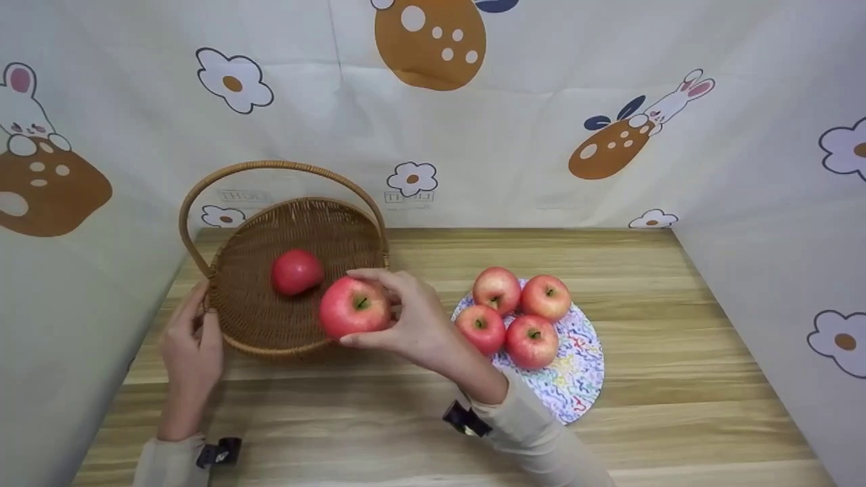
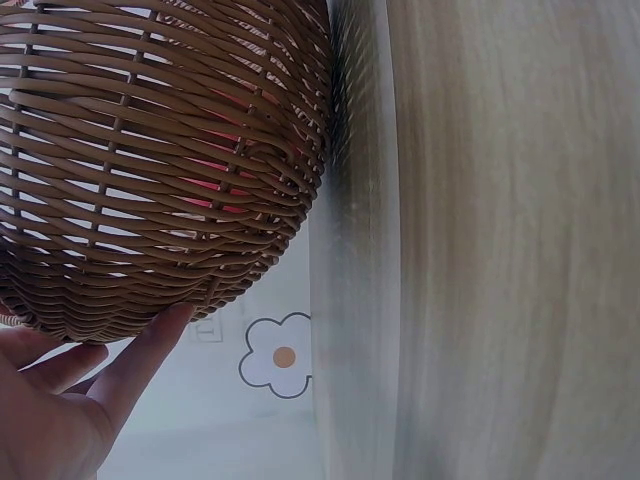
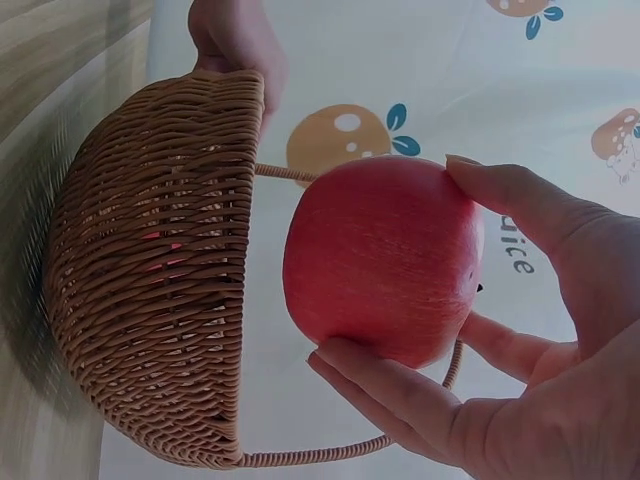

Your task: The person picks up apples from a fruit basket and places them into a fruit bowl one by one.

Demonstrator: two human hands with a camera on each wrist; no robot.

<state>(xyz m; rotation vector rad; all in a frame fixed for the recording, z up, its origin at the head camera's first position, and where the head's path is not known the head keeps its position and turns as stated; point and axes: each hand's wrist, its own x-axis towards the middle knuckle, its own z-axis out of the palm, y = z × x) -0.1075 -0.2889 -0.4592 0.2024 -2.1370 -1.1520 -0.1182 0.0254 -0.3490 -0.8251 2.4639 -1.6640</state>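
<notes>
My right hand (image 1: 413, 318) holds a red apple (image 1: 352, 310) between thumb and fingers, over the near right part of a brown wicker basket (image 1: 270, 348). In the right wrist view this apple (image 3: 385, 260) is above the basket's rim, apart from the weave. Inside the basket, toward its middle, lies another red apple (image 1: 296, 272). At the left side, by the foot of the arched handle (image 1: 284, 164), my left hand (image 1: 193, 345) grips the basket's rim. The left wrist view shows its fingers (image 2: 150, 350) against the outer weave (image 2: 150, 200).
Several red apples (image 1: 532, 341) sit grouped on a round plate with colourful squiggles (image 1: 585, 365), right of the basket. Both stand on a wood-grain table (image 1: 676, 379). A pale cloth with rabbits and flowers (image 1: 514, 149) hangs behind and along the sides.
</notes>
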